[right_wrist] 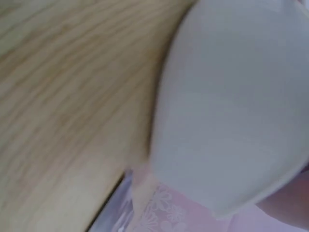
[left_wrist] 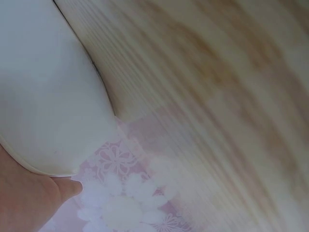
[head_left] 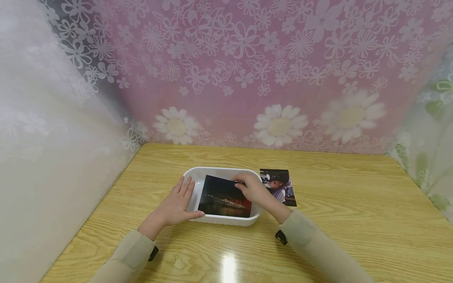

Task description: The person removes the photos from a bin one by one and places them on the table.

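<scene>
A white, round-cornered plastic tub (head_left: 226, 221) stands on the table. Inside lies a dark photo (head_left: 224, 196) of a lit-up night scene with reflections, tilted slightly. My right hand (head_left: 253, 190) reaches over the tub's right side and pinches this photo near its upper right corner. My left hand (head_left: 175, 206) rests over the tub's left end, its fingers extended across the rim and the thumb along the front edge. In the left wrist view, part of the left hand (left_wrist: 34, 193) shows at the rim. The tub's outer wall (right_wrist: 231, 106) fills much of the right wrist view.
Right of the tub, another photo (head_left: 290, 192) lies on the wooden table (head_left: 347, 204), partly covered by the right hand and showing a person in a cap. A flowered pink curtain (head_left: 226, 78) hangs behind the table, with pale sheets (head_left: 60, 118) on either side.
</scene>
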`<action>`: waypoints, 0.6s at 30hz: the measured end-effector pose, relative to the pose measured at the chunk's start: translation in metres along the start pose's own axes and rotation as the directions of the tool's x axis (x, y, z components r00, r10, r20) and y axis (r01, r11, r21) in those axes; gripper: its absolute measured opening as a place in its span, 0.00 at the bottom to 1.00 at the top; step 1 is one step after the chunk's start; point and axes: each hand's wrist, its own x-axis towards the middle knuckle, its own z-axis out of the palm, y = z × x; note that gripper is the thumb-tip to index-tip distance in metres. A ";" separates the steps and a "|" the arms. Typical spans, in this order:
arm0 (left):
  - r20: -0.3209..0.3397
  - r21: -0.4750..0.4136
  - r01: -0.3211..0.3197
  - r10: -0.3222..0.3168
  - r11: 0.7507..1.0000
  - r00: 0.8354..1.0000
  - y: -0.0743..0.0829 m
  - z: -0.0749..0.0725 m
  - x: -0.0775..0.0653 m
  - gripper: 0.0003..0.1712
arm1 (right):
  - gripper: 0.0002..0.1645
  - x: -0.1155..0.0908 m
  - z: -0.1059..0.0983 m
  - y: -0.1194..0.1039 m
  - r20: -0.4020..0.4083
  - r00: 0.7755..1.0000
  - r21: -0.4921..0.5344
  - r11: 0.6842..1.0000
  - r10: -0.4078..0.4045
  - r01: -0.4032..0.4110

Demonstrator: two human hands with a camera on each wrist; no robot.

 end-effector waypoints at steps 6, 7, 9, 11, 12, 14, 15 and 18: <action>-0.003 0.008 -0.005 0.005 1.000 1.000 0.000 0.001 0.000 0.59 | 0.13 -0.007 -0.026 -0.004 -0.067 0.984 0.146 0.977 0.165 -0.154; -0.004 0.008 -0.006 0.006 1.000 1.000 0.000 0.002 0.001 0.59 | 0.13 -0.009 -0.031 -0.003 -0.077 0.977 0.181 0.966 0.200 -0.183; -0.007 0.008 -0.006 0.006 1.000 1.000 0.000 0.002 0.001 0.59 | 0.14 -0.013 -0.042 0.000 -0.094 0.962 0.241 0.944 0.255 -0.227; -0.010 0.015 -0.007 0.007 1.000 1.000 0.000 0.002 0.001 0.59 | 0.15 -0.017 -0.054 0.005 -0.096 0.943 0.308 0.910 0.319 -0.276; -0.012 0.017 -0.009 0.009 1.000 1.000 0.000 0.003 0.002 0.59 | 0.15 -0.019 -0.059 0.008 -0.100 0.935 0.341 0.894 0.341 -0.290; -0.014 0.020 -0.010 0.010 1.000 1.000 0.000 0.003 0.002 0.59 | 0.16 -0.025 -0.071 0.017 -0.103 0.923 0.402 0.864 0.372 -0.303; -0.014 0.019 -0.011 0.011 1.000 1.000 0.000 0.003 0.002 0.59 | 0.17 -0.027 -0.076 0.021 -0.099 0.916 0.426 0.849 0.388 -0.313; -0.012 0.016 -0.007 0.008 1.000 1.000 0.000 0.003 0.001 0.59 | 0.19 -0.037 -0.093 0.037 -0.093 0.902 0.488 0.809 0.422 -0.328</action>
